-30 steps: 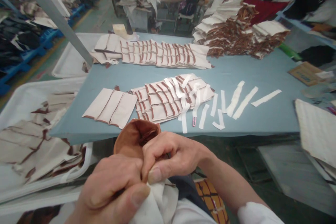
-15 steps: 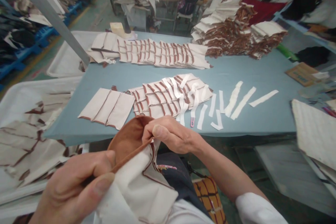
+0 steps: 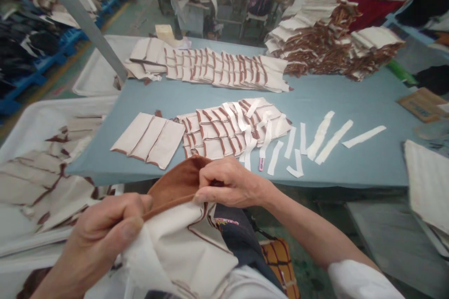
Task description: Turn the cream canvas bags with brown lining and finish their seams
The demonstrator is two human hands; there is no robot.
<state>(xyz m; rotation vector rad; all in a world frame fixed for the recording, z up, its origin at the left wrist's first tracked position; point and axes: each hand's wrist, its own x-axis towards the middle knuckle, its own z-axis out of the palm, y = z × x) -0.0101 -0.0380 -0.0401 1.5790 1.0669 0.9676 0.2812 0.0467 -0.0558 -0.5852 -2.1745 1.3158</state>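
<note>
Between my hands, above my lap, hangs a cream fabric piece (image 3: 185,243) with brown lining and dark piping, its opening spread. My left hand (image 3: 108,231) pinches the brown edge at the left, thumb on the cream side. The fingers of my right hand (image 3: 231,182) are closed on the same edge further right. Just beyond, on the table, lie overlapping cream panels (image 3: 217,133) with brown seams, and white strips (image 3: 275,158) partly cover them. A small pink tool (image 3: 261,164) rests among the strips. One flat panel (image 3: 149,140) lies apart at the left.
The blue-green table (image 3: 168,96) carries a row of overlapping panels (image 3: 224,67) at its back and a tall pile of cream and brown pieces (image 3: 329,37) at back right. White bins (image 3: 21,135) with fabric stand left, by a metal post (image 3: 84,21). A cardboard piece (image 3: 423,105) lies right.
My view has shifted a little, so the table appears further right. My right thumb now lies lower along the brown edge. Both hands keep hold of the fabric piece.
</note>
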